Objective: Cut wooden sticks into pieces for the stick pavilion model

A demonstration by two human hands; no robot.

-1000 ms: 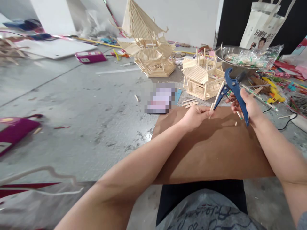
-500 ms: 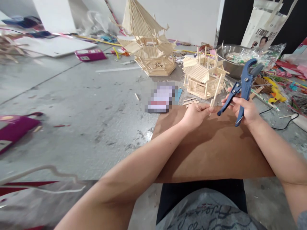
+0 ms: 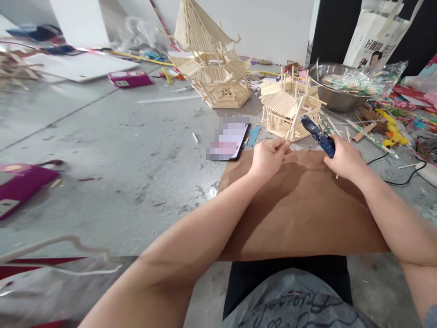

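Note:
My left hand is closed over the brown board, pinching thin wooden sticks that slant up to the right. These sticks pass in front of a small stick-built pavilion. In my right hand is a blue pipe cutter, seen edge-on with its head toward the upper left. A gap separates the cutter from the pinched sticks. The tip of a thin stick shows below my right palm; whether that hand holds it I cannot tell.
Under my hands lies a brown board. Beyond it are a phone, a blue scrap and a taller stick pagoda. At the right stand a metal bowl of wrapped sticks and a yellow glue gun. Purple boxes lie left.
My left hand has moved slightly left and up with the sticks. My right hand has turned the cutter from a broadside, spread view to edge-on, with its head now lower and further left.

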